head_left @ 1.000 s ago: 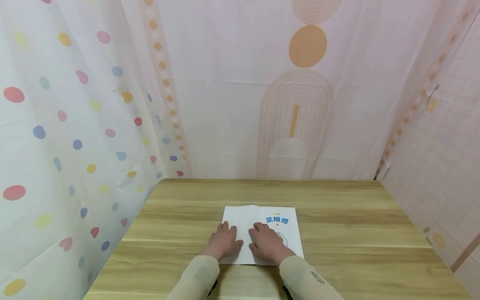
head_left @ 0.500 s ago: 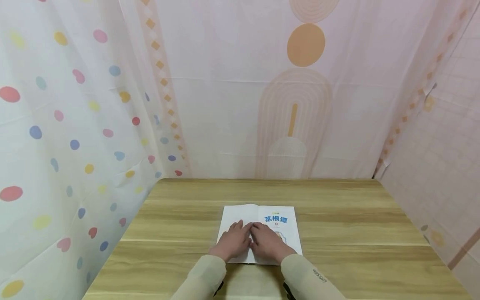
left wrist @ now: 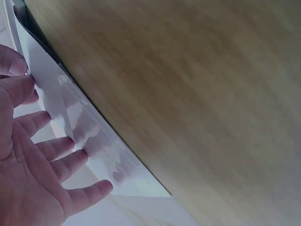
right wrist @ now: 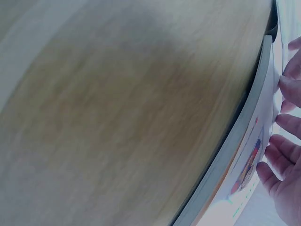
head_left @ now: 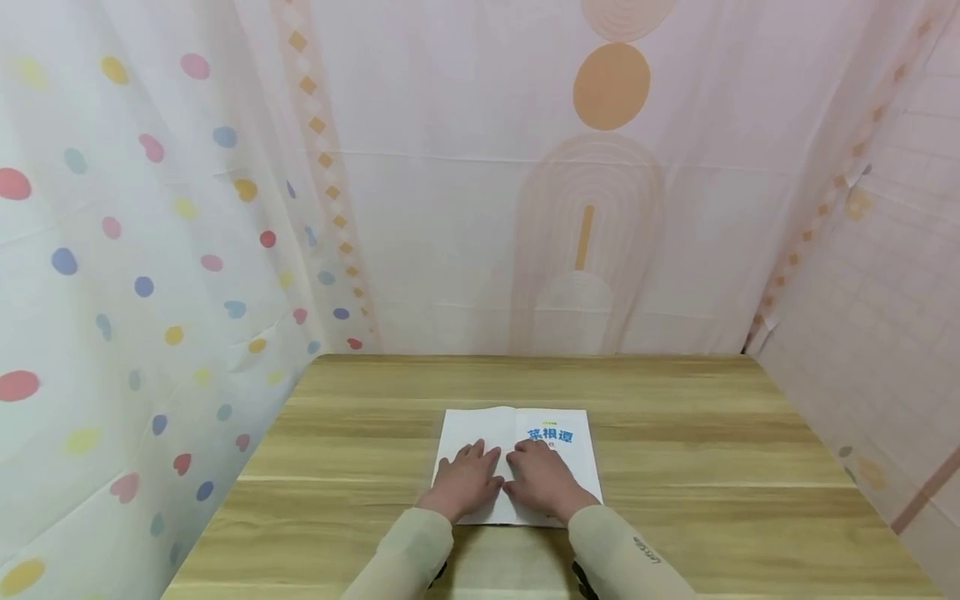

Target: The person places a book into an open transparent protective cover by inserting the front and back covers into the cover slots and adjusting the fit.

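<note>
An open book [head_left: 472,423] lies flat near the table's front edge, its left page blank white and its right page printed with blue Chinese characters. My left hand [head_left: 467,483] rests on the left page with fingers spread, close to the fold. On the right page, beside the fold, my right hand [head_left: 542,481] lies with fingertips touching the paper and covers the lower print. The left wrist view shows the fingertips on the glossy page [left wrist: 113,165]. In the right wrist view, the thick stack of pages [right wrist: 235,136] shows under the fingers.
The wood-grain table [head_left: 697,467] spreads around the book on all sides. Behind it hangs a pale curtain [head_left: 450,208] with arch prints. A dotted curtain [head_left: 150,358] stands at the left and a pale patterned one [head_left: 885,333] at the right.
My left hand has moved right across the left page toward the fold. My right hand has shifted slightly on the right page, and a small gap now separates the two hands.
</note>
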The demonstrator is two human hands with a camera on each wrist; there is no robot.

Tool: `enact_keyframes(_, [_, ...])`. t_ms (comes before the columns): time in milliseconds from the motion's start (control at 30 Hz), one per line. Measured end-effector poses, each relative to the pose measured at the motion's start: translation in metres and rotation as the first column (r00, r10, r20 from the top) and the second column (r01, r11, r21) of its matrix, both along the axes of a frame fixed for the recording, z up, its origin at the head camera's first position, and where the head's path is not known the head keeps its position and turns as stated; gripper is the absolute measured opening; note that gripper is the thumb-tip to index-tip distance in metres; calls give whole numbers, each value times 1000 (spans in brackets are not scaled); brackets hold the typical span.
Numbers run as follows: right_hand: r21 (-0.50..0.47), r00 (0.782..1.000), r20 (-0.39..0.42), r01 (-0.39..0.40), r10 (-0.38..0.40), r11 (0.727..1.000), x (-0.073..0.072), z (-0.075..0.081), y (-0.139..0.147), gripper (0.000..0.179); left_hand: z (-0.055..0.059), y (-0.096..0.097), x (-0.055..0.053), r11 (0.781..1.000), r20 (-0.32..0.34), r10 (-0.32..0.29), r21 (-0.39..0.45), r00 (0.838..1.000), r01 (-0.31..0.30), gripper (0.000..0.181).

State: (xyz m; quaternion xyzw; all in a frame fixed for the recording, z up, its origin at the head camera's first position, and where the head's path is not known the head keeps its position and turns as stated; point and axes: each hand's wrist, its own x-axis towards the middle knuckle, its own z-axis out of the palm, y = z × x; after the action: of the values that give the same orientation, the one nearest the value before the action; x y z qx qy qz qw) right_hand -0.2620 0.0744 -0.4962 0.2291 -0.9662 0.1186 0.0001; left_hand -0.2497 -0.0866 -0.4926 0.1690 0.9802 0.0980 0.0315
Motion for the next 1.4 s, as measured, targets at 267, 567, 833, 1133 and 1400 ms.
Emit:
enact_keyframes(267, [-43,994,-5,107,-108,993,-2,-4,17,31,3,0,2,1000,18,17,-15,1000,-16,49])
enact_keyframes(567, [-53,965,19,262,-262,963,-3,-2,39,35,2,4,1,999,54,34,11,998,-35,50])
enact_keyframes(833, [-79,925,73,377,-372,923,-4,-3,53,43,0,6,1,999,64,38,9,997,-38,49])
enact_keyframes(1133, [-136,894,134,445,-428,885,-7,-3,68,49,2,9,1,999,84,28,35,996,-31,49])
enact_keyframes(1400, [-195,876,173,479,-451,856,-6,4,72,44,2,11,-2,998,99,25,51,995,-30,51])
